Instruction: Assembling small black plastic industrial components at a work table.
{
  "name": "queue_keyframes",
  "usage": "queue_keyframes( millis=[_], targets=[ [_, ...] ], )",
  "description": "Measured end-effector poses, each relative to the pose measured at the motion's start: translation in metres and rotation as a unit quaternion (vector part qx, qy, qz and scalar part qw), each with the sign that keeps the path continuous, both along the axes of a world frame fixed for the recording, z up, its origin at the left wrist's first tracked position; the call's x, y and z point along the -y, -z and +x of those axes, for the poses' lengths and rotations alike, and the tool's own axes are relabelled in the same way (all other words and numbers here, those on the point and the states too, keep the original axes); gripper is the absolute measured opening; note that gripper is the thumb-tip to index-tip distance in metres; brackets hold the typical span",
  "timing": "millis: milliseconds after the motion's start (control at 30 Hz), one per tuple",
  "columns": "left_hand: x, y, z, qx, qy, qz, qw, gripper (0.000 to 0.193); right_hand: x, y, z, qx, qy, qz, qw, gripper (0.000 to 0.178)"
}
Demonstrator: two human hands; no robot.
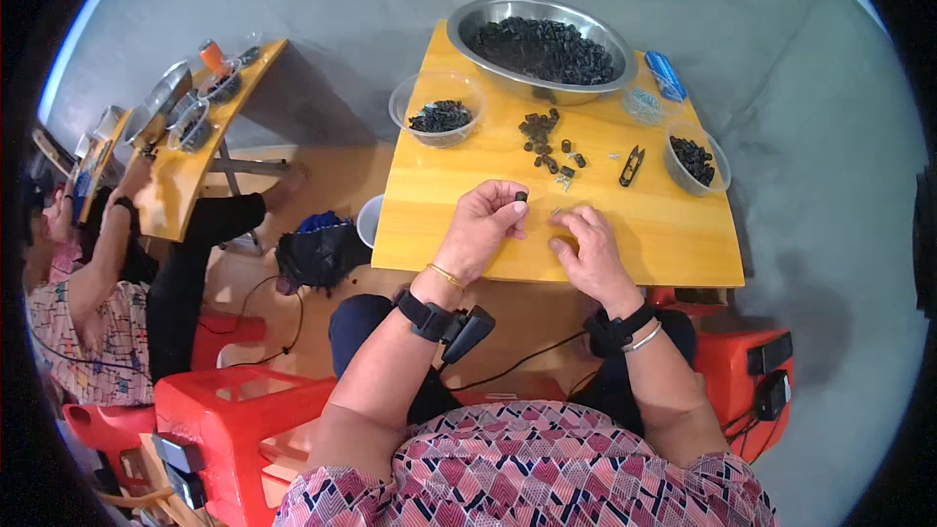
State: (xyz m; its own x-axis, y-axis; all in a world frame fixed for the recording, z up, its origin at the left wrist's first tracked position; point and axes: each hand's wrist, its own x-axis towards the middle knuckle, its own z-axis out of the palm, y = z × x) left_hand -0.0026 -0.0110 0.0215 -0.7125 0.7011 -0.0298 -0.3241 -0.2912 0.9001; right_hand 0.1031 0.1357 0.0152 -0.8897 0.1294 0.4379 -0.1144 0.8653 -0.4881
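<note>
My left hand (485, 222) pinches a small black cylindrical plastic piece (521, 197) between thumb and fingertips, just above the near half of the yellow table (439, 244). To its right, my right hand (593, 254) is low over the wood, its fingers bent and the thumb apart from the forefinger. A tiny silvery pin-like part (555, 211) lies by its fingertips. Beyond both hands is a loose cluster of black pieces (539, 132), with a few small metal parts (564, 180) at its near end.
Black thread snips (632, 166) lie right of the cluster. Plastic bowls of black pieces stand left (395, 102) and right (724, 171). A large steel basin (625, 59) is at the back, beside a clear tub (642, 107) and blue packet (665, 76). Another person (98, 312) sits at the left table.
</note>
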Motion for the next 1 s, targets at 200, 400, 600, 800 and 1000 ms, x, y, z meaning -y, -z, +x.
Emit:
queue_keyframes(
  millis=[200,400,600,800,1000],
  targets=[
    [-0.009,0.012,-0.009,0.02,0.0,0.038,0.999,0.015,0.004,-0.004,-0.003,0.018,0.006,0.015,1.0,0.027],
    [-0.011,0.02,-0.015,0.091,-0.004,0.047,0.995,0.017,0.002,-0.003,-0.003,0.02,-0.001,0.012,1.0,0.026],
    [-0.005,0.015,-0.012,0.1,0.003,0.074,0.992,0.017,-0.031,-0.022,-0.01,0.109,-0.001,-0.124,0.986,0.016],
    [-0.004,0.017,-0.013,0.11,0.02,0.094,0.989,0.017,-0.063,-0.029,-0.055,0.078,0.03,-0.042,0.996,0.013],
    [-0.004,0.014,-0.01,0.026,-0.005,0.047,0.999,0.017,-0.058,-0.03,-0.082,0.159,0.009,0.09,0.983,0.013]
  ],
)
